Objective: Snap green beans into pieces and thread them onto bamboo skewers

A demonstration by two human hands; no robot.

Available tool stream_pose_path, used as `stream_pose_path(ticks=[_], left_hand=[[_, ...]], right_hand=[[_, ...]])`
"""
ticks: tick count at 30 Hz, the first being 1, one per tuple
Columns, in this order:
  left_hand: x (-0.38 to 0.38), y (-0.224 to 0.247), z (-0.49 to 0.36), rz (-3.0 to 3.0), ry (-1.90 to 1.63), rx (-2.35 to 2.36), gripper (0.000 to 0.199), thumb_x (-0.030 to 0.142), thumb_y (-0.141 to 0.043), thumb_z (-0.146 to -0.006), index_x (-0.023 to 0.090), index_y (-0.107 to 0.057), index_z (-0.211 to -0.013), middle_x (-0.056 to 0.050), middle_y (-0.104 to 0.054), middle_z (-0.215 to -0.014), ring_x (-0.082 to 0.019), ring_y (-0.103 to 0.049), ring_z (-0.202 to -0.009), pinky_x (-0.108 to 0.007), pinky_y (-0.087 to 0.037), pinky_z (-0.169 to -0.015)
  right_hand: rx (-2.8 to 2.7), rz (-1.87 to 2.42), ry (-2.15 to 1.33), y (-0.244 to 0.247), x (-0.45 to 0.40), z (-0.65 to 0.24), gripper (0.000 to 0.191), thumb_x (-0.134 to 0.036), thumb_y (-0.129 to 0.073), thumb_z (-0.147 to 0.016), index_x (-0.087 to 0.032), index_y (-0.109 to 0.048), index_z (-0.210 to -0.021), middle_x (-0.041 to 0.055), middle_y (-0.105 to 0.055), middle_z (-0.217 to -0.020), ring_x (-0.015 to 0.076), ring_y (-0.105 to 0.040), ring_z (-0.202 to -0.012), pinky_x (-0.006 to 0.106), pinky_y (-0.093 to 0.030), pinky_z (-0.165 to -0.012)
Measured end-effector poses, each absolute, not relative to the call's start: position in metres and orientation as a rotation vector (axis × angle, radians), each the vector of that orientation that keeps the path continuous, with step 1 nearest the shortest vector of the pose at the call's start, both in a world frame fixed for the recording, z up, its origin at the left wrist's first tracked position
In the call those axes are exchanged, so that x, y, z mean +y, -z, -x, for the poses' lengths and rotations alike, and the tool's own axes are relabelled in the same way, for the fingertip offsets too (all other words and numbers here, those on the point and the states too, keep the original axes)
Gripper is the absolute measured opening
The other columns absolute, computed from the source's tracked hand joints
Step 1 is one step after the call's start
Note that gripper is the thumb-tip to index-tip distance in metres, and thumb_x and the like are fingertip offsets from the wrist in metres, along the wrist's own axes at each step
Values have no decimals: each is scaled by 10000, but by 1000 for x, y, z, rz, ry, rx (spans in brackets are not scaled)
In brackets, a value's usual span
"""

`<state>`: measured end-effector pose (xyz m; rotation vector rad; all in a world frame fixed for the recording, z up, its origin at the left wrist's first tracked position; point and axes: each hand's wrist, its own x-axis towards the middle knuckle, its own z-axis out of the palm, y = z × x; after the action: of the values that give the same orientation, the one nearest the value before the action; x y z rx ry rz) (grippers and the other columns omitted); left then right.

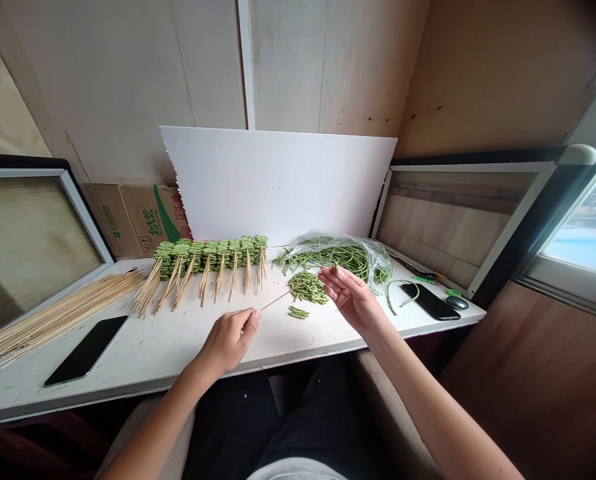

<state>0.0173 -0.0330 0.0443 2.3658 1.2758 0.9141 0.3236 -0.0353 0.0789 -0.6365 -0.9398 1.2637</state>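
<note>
My left hand (pixel 232 339) is closed around the end of a thin wooden skewer (pixel 277 301), whose free end points right and away from me. No bean shows on that skewer. To its right, my right hand (pixel 353 299) is raised, pinching a short piece of green bean (pixel 335 267) at the fingertips. Between and beyond the hands lies a pile of cut bean pieces (pixel 310 288). A few more cut pieces (pixel 299 313) lie side by side in front of it. Long uncut green beans (pixel 345 259) rest behind my right hand, partly in a clear plastic bag (pixel 381 257).
Stacks of skewered beans (pixel 211 257) line the back left, their sticks toward me. Bare skewers (pixel 63 307) and a black phone (pixel 85 352) lie left. Another phone (pixel 431 302), a loose bean (pixel 392 300) and a round dark object (pixel 457 303) are right. A white board (pixel 283 183) stands behind.
</note>
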Motion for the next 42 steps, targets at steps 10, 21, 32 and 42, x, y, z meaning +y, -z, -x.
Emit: stream_pose_path(ticks=[10, 21, 32, 42], left_hand=[[-33, -37, -17, -2393, -930, 1216, 463, 431, -384, -1101, 219, -344, -691, 31, -408, -602, -137, -380, -568, -295, -259, -590], [-31, -37, -17, -2410, -873, 1242, 491, 473, -353, -1114, 220, -358, -693, 30, -420, -599, -140, -402, -567, -293, -265, -596], [-33, -44, -9, -2592, -754, 1397, 479, 471, -311, -1127, 225, -424, -732, 7, -529, -640, -168, -458, -571, -307, -232, -603], [-30, -46, -4, -2781, -662, 1547, 510, 450, -275, -1148, 221, -596, -825, -31, -649, -696, -191, -547, -579, -314, -201, -578]], right_hand=[[-924, 636, -1291, -78, -37, -320, 306, -414, -977, -756, -256, -842, -980, 41, -848, -1100, 205, -811, -1042, 247, -652, -829], [-973, 678, -1232, -76, -34, -318, 290, -425, -973, -751, -243, -859, -945, 61, -851, -1064, 201, -819, -991, 200, -624, -687], [-1070, 710, -1123, -79, -34, -322, 225, -377, -984, -725, -253, -869, -874, 77, -852, -971, 245, -822, -950, 212, -574, -557], [-1196, 780, -1031, -74, -32, -330, 230, -400, -979, -734, -247, -868, -866, 82, -851, -964, 258, -815, -931, 274, -636, -628]])
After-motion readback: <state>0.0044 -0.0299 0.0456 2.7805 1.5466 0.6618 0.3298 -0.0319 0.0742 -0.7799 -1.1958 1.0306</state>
